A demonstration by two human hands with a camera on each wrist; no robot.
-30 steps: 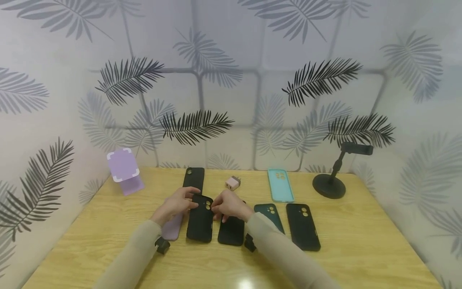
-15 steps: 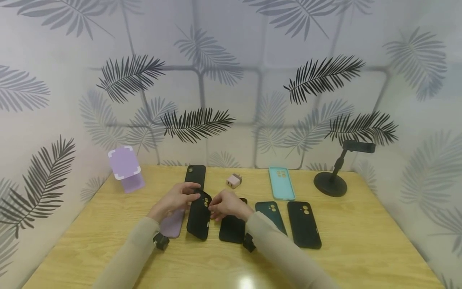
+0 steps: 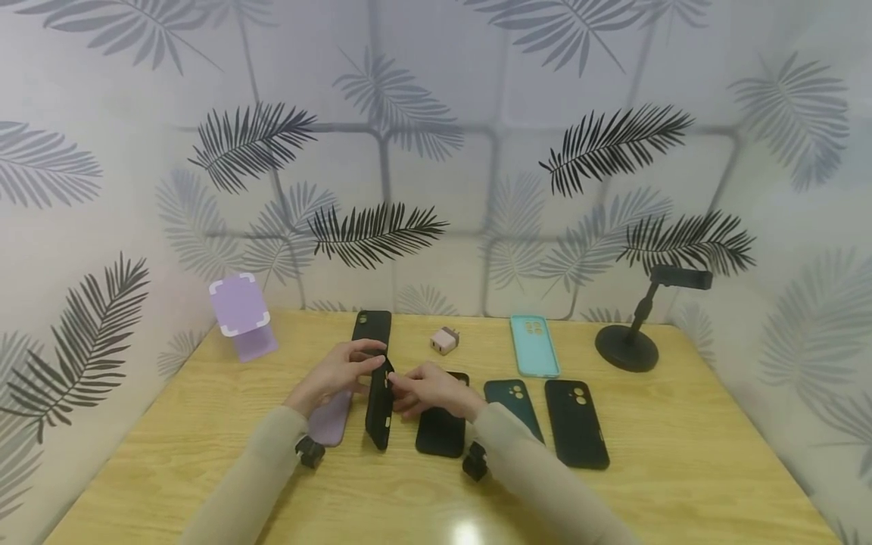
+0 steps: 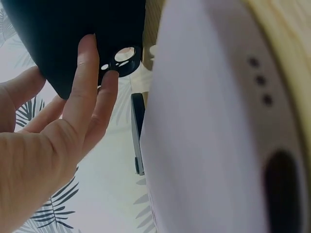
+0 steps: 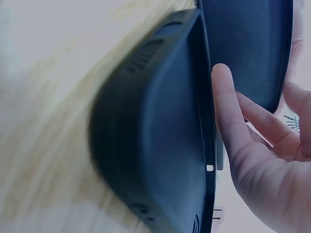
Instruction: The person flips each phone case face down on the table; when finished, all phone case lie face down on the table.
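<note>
Taking the pink charger plug [image 3: 444, 341] as landmark, the far edge of the bench [image 3: 170, 446] runs just behind it, with the patterned wall [image 3: 470, 182] beyond, while the widest stretches of open wood lie on the person's side of the plug and out to its left. The held black case [image 3: 380, 405] is nearer the person than the plug and to its left, in a tight spot: the lavender case [image 3: 329, 420] lies just beside it, farther left of the plug, and a flat black case [image 3: 441, 435] lies just to its other side, straight in front of the plug. Farther to the plug's right come the dark green case [image 3: 515, 405], the turquoise case [image 3: 535, 347] and the black stand [image 3: 628, 348]. The held case is tipped up on its long side, close to upright, its long axis running away from the person and its camera end pointing toward the wall behind the plug. It is matte black, with round camera cutouts in a raised rim and small slots along the side. The left hand [image 3: 341, 371] has its fingers spread yet gripping the camera end; the right hand [image 3: 429, 390] has its fingers bent, pinching the long edge beside the slots, a fingertip against the inner face.
</note>
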